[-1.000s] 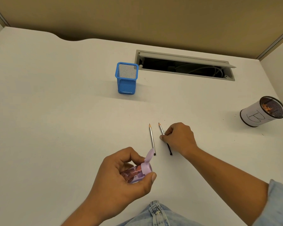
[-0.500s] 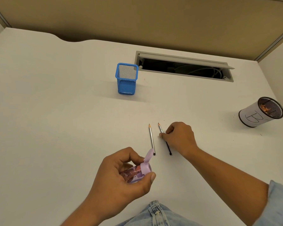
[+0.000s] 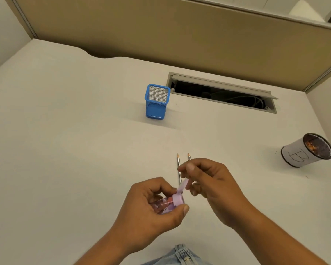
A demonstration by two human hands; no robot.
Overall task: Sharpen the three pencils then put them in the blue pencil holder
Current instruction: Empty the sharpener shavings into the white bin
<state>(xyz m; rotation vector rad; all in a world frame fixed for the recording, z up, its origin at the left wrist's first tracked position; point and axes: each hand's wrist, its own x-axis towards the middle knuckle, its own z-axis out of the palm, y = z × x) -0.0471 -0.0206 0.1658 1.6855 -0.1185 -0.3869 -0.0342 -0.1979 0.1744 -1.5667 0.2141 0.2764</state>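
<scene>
I count 2 pencils (image 3: pixel 178 165) on the desk (image 3: pixel 65 150), lying side by side mid-desk, tips toward the far edge; no 3rd seen. 1 blue mesh holder (image 3: pixel 157 101) near far edge, nothing visible inside. 1 labelled cup (image 3: pixel 306 150) at right edge w/ shavings. Left hand (image 3: pixel 151 211) clasps the purple sharpener (image 3: pixel 167 204). Right hand (image 3: pixel 208 180) has left the pencil vs. 0.5 s ago, now pinching sharpener's flip lid (image 3: pixel 183 185).
</scene>
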